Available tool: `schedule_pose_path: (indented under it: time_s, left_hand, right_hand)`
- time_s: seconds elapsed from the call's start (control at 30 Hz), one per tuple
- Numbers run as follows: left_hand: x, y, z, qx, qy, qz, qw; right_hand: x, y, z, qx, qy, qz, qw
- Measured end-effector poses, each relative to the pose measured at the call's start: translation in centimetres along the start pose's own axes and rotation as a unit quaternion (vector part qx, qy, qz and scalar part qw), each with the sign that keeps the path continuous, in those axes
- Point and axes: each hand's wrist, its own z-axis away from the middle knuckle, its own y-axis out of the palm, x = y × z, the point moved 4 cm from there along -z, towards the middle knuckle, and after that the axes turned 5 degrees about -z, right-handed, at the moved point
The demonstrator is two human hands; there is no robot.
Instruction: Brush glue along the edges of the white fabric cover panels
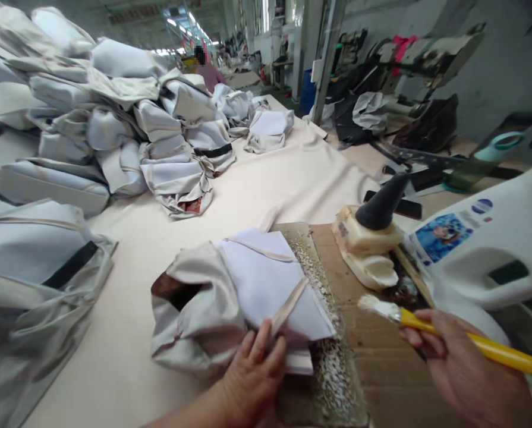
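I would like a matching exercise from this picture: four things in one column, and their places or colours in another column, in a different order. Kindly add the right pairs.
Things
1. Brush
2. Middle fabric bundle
3. Jug
4. Ribbon

Places or colours
a. White, with a blue picture label
b. Touched by the left hand
c. Bright pink, in the background
d. Held in the right hand

Right pairs: 1-d, 2-b, 3-a, 4-c
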Motion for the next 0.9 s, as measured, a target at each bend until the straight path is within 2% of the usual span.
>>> schedule_pose_path:
  time_s: [0.03,0.1,0.17,0.2,0.23,0.27,0.33,0.37,0.43,0.47,0.53,0.6,0.67,0.77,0.83,0.9]
  left_hand:
    - [0.0,-0.9,0.0,0.019,0.013,0.027,0.999]
    - [1.4,-3.1,-1.9,0.09,0.022,0.098,0.991]
    - [4.3,-4.6,-5.4,0.208,-0.007,0.182,0.961]
    - [6.0,-4.8,-7.4,0.245,-0.024,0.22,0.944]
    - [7.9,-4.6,-9.5,0.245,-0.044,0.224,0.942]
    - [9.8,-3.7,-11.3,0.245,-0.059,0.199,0.947]
    - [12.8,0.0,-13.3,0.303,-0.103,0.162,0.933]
    - [13.7,2.5,-13.6,0.351,-0.113,0.16,0.915]
    - [14.2,6.8,-13.3,0.398,-0.11,0.173,0.894]
    - [14.0,8.3,-13.0,0.397,-0.106,0.181,0.893]
    - [13.5,9.9,-12.4,0.362,-0.107,0.192,0.906]
    - [13.1,10.2,-11.9,0.33,-0.117,0.203,0.914]
    - [13.1,10.1,-11.7,0.309,-0.125,0.214,0.918]
    - [13.3,10.0,-11.5,0.287,-0.133,0.223,0.922]
    - [13.4,10.2,-11.5,0.278,-0.134,0.23,0.923]
    - [13.4,10.5,-11.4,0.27,-0.135,0.237,0.923]
  right_hand:
    - [-0.2,0.6,-0.3,-0.001,0.023,-0.028,0.999]
    - [-0.3,2.4,-0.9,0.006,0.056,-0.079,0.995]
    - [-0.2,4.6,-1.5,0.017,0.066,-0.106,0.992]
    - [0.0,5.8,-1.9,0.025,0.071,-0.113,0.991]
    - [0.1,7.0,-2.4,0.036,0.073,-0.117,0.99]
    - [0.3,8.1,-2.9,0.047,0.071,-0.119,0.989]
    - [0.5,10.3,-4.0,0.072,0.061,-0.116,0.989]
    - [0.5,11.4,-4.7,0.085,0.058,-0.11,0.989]
    - [-0.1,13.4,-5.9,0.12,0.061,-0.086,0.987]
    - [-0.6,14.5,-6.6,0.142,0.065,-0.064,0.986]
    - [-2.0,17.1,-7.8,0.198,0.064,0.002,0.978]
    - [-3.4,20.1,-9.3,0.229,0.04,0.093,0.968]
    - [-4.6,23.2,-11.0,0.231,0.003,0.166,0.959]
    - [-5.5,26.9,-13.0,0.223,-0.035,0.199,0.954]
    - [-5.7,27.6,-13.3,0.229,-0.045,0.208,0.95]
    - [-5.5,26.5,-12.5,0.241,-0.051,0.227,0.942]
